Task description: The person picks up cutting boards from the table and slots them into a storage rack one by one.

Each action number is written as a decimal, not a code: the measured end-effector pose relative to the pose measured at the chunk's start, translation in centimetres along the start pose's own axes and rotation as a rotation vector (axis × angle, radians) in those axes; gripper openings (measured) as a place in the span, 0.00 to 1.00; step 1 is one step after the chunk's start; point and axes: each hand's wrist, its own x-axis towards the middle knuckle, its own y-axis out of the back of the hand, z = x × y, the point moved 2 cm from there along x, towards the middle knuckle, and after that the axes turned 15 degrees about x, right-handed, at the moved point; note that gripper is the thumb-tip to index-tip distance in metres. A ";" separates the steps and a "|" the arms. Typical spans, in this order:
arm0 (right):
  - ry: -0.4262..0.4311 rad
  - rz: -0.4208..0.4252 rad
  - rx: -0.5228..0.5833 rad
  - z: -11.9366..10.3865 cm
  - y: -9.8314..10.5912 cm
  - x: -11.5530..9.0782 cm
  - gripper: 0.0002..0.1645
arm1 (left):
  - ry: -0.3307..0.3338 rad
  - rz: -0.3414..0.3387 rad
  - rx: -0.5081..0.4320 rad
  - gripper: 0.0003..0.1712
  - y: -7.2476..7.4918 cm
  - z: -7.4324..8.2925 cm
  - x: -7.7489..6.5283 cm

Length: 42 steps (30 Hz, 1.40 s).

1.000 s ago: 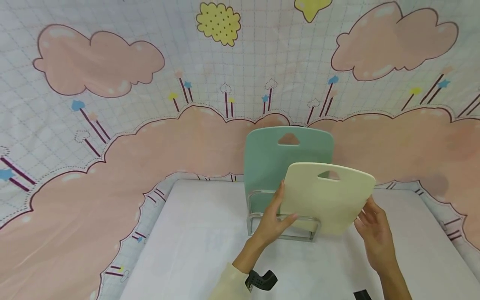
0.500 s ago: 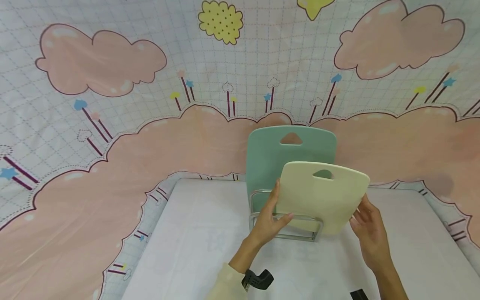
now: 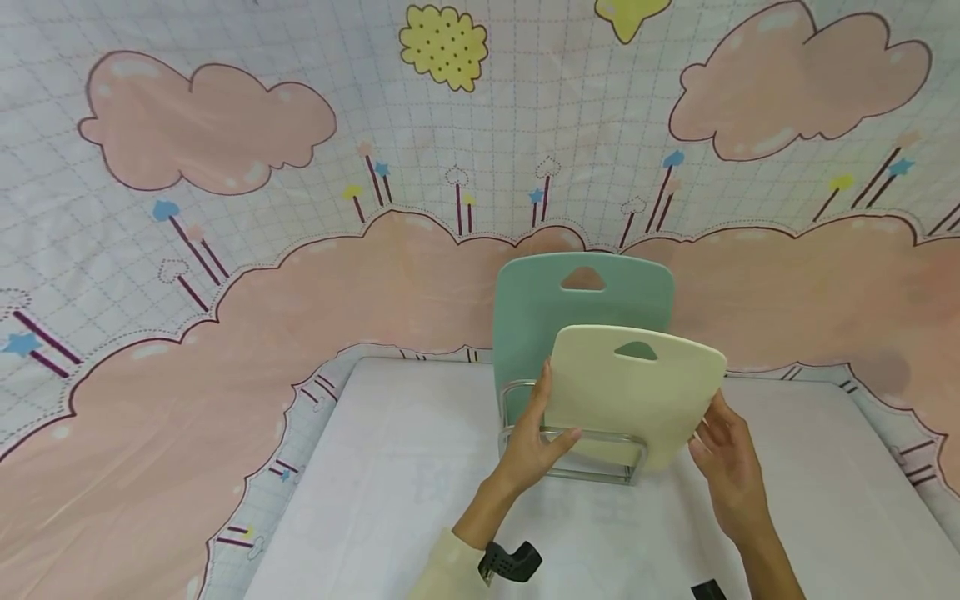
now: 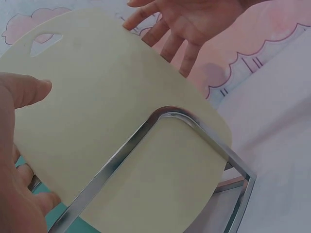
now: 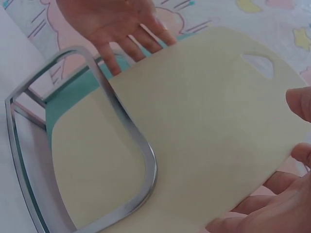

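Note:
A pale yellow cutting board [image 3: 630,392] leans tilted in the metal rack [image 4: 109,169], its right side raised and its lower part behind the rack's front bar. My left hand [image 3: 525,450] holds the board's left edge, thumb in front and fingers at the edge and behind. The right hand [image 3: 733,475] grips the opposite edge, with its fingertips behind the board. Upright in the rack's rear slot stands a larger green cutting board [image 3: 525,317], partly hidden by the yellow one.
The rack stands on a white-covered table [image 3: 390,467]. A patterned cloth [image 3: 360,292] with clouds hangs close behind the green board. A black strap [image 3: 512,562] sits on my left wrist.
The yellow board has shifted left across the green one and further in line with the rack. Both hands have moved left with it, keeping hold of its edges.

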 end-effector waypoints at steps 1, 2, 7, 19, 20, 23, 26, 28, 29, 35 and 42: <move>-0.005 -0.002 -0.002 0.1 -0.1 0.0 0.37 | 0.002 0.004 0.003 0.52 0.1 0.0 -0.1; -0.011 0.000 -0.009 0.1 -0.2 0.0 0.37 | 0.004 0.009 0.004 0.52 0.1 0.0 -0.1; -0.018 0.003 -0.020 0.4 -0.5 0.2 0.36 | 0.026 0.012 0.013 0.53 0.6 0.0 -0.4; 0.021 -0.042 0.019 1.1 -1.3 0.4 0.34 | 0.031 0.030 0.016 0.54 1.3 -0.5 -1.1; 0.020 -0.046 0.012 1.2 -1.4 0.4 0.34 | 0.024 0.035 0.016 0.53 1.4 -0.5 -1.2; -0.008 -0.034 -0.032 1.3 -1.5 0.2 0.33 | 0.013 0.045 0.019 0.52 1.5 -0.8 -1.4; -0.050 -0.012 -0.072 1.4 -1.6 0.1 0.33 | 0.005 0.051 0.020 0.52 1.7 -0.9 -1.6; -0.060 -0.007 -0.074 1.6 -1.6 0.0 0.33 | 0.008 0.051 0.019 0.53 1.7 -0.9 -1.7; -0.059 -0.012 -0.073 1.7 -1.7 0.0 0.32 | 0.004 0.053 0.016 0.53 1.7 -0.9 -1.8; -0.093 0.006 -0.011 2.3 -2.1 -0.3 0.29 | -0.011 0.096 -0.020 0.51 2.7 1.1 -2.2; -0.117 0.024 0.013 3.0 -2.6 0.0 0.29 | 0.015 0.150 -0.024 0.51 3.3 1.6 -2.6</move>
